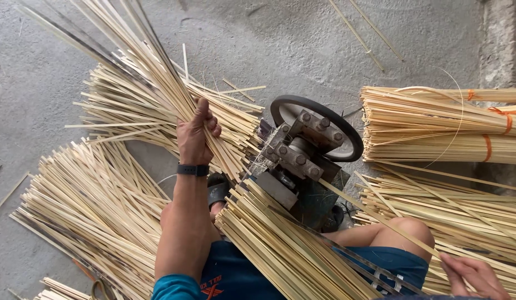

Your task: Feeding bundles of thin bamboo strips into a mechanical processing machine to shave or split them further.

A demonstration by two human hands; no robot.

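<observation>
Head view: left hand (195, 133) is clamped round a fan of bamboo strips (141, 61) up over the far-left floor pile (91, 216). Right hand (473, 275), near right, pinches one thin strip (380, 219) running from the small wheeled machine (308, 147). Tied bundles (441, 125) crowd the right edge, bare concrete floor (302, 39) opens far off.

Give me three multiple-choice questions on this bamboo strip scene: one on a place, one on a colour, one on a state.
1. Where is the small metal machine with a black wheel?
A. between the strip piles
B. on a bench
C. on a shelf

2. What colour are the ties on the tied bamboo bundle?
A. blue
B. orange
C. black

3. What is the left hand doing?
A. lying flat
B. gripping a bunch of pale bamboo strips
C. turning the wheel

A: it sits on the floor among piles.
B: orange bands show.
B: fingers wrap the strips.
</observation>
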